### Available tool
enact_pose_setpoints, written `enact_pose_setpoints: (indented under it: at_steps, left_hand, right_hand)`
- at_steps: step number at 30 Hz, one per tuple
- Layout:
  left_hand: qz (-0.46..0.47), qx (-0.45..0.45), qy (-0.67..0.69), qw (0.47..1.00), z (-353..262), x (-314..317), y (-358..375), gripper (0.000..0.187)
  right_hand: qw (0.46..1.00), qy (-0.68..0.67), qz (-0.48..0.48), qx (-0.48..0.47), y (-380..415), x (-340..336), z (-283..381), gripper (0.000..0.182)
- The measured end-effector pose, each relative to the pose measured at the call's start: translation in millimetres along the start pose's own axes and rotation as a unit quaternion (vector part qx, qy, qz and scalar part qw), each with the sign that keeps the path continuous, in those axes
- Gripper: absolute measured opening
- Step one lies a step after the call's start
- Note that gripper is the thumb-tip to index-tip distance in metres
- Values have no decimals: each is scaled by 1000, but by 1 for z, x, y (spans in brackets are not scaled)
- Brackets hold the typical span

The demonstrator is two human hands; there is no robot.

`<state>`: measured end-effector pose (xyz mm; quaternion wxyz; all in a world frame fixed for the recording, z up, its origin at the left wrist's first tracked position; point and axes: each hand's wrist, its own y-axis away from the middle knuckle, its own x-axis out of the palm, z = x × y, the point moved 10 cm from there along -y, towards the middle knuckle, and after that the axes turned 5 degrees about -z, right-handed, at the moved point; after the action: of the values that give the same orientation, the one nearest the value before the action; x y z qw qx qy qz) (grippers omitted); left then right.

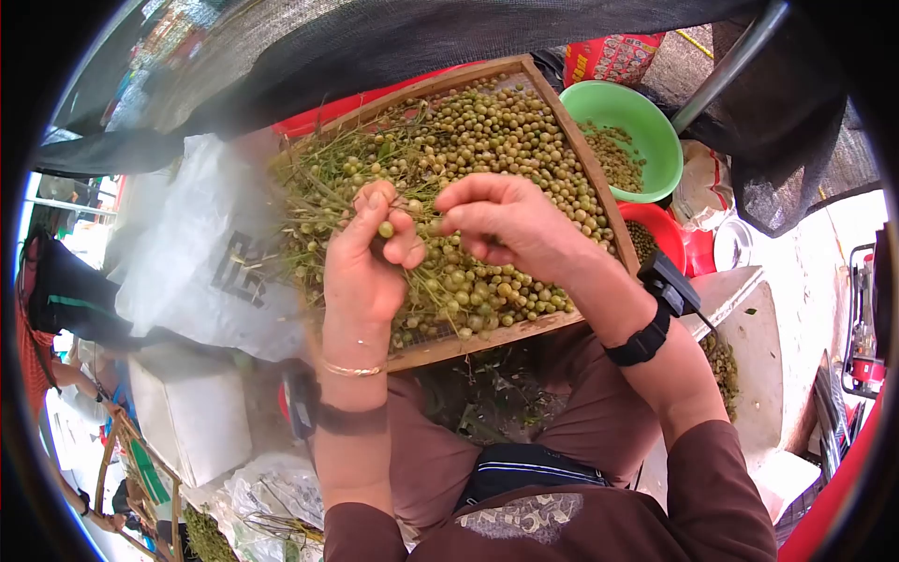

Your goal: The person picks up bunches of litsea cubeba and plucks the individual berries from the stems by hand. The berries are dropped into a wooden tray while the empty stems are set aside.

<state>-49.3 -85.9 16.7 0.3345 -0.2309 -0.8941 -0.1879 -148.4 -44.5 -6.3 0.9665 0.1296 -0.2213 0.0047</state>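
Observation:
Over a wooden-framed tray (599, 178) heaped with small green-yellow round fruits and thin stems, both of my hands are raised close together. My left hand (372, 248) is closed, thumb against curled fingers, on a thin stem with a green fruit (386, 229) hanging beside the thumb. To its right, my right hand (496, 220) has its thumb and fingertips drawn together near the stem; whatever lies between them is too small to make out. Loose fruits (496, 122) fill the right and back of the tray. Green stems (328, 169) lie tangled on its left side.
A green basin (660, 140) of small fruits stands back right, with a red bowl (667, 234) below it. A metal pole (735, 66) slants behind. White plastic sacking (201, 253) and a white box (192, 412) are at left. Another person's arm (80, 379) shows at far left.

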Motion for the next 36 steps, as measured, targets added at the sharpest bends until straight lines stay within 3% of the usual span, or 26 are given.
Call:
enact_pose_setpoints:
  at_steps: [3,6,10,16,22,27,29,31,32,36]
  left_hand:
    - [7,-10,-9,1000,9,4,0,10]
    - [-39,-12,-64,997,11,1,2,9]
    - [-13,-51,-86,995,21,3,2,8]
    - [5,-69,-1,998,21,4,2,8]
    - [-76,-23,-8,997,10,-16,-1,9]
    - [-192,50,-157,968,-10,-16,11,8]
    - [-175,73,-197,962,-8,-16,10,8]
    - [-153,97,-238,954,-6,-9,7,7]
    - [-153,101,-274,944,-5,-7,8,7]
    - [-138,99,-321,932,3,-1,7,10]
  right_hand:
    - [999,1,29,-21,6,14,6,24]
    - [1000,16,1,-27,5,6,7,21]
    - [997,59,-5,-44,4,3,9,16]
    - [996,69,51,-3,7,10,4,9]
    - [999,-16,48,-14,4,7,7,11]
    - [994,-78,6,-72,10,0,34,10]
    - [998,-30,2,-59,10,5,28,10]
    - [972,185,-76,-126,13,7,38,12]
    - [936,261,-105,-213,13,4,43,15]
    - [900,332,-145,-241,18,0,48,14]
